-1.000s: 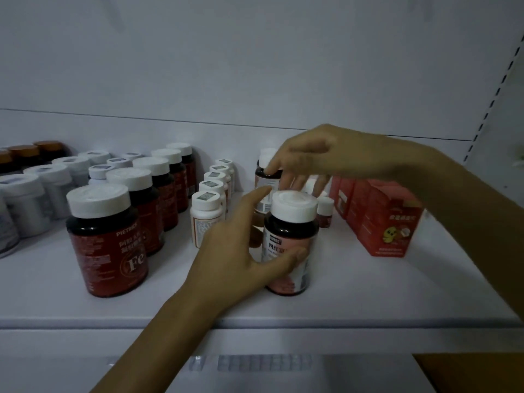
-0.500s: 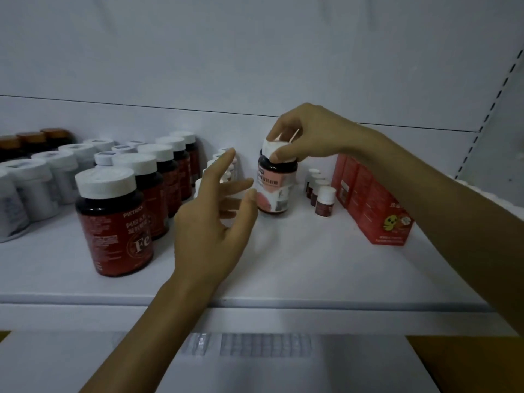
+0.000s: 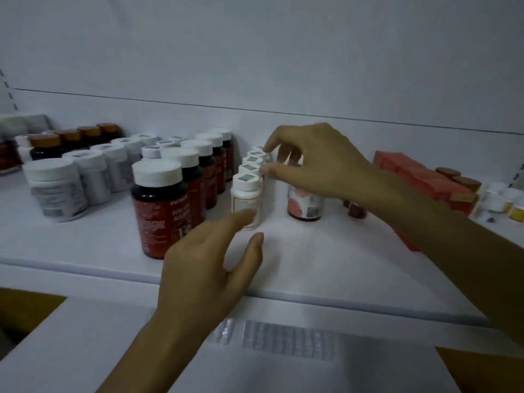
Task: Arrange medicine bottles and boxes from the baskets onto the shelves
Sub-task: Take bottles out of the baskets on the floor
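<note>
Big red bottle [image 3: 167, 211] stands at the shelf's [image 3: 326, 265] front edge. Left hand [image 3: 208, 268] hovers just beside it, grip apart, empty. Small white bottles [image 3: 249, 180] run back in a row mid-shelf. Right hand [image 3: 320, 165] has fingertips on their caps, and I can't tell whether the grip is clamped. Red boxes [image 3: 411, 174] sit toward the right edge.

Shelf [image 3: 326, 251]: white. Front bottle [image 3: 167, 211]: dark glass, red label, white cap. Boxes [image 3: 419, 177] at three o'clock: orange-red. Caps [image 3: 45, 140] at ten o'clock: brown.

Left grip [image 3: 209, 268] spread; right grip [image 3: 320, 163] seemingly half-curled.
</note>
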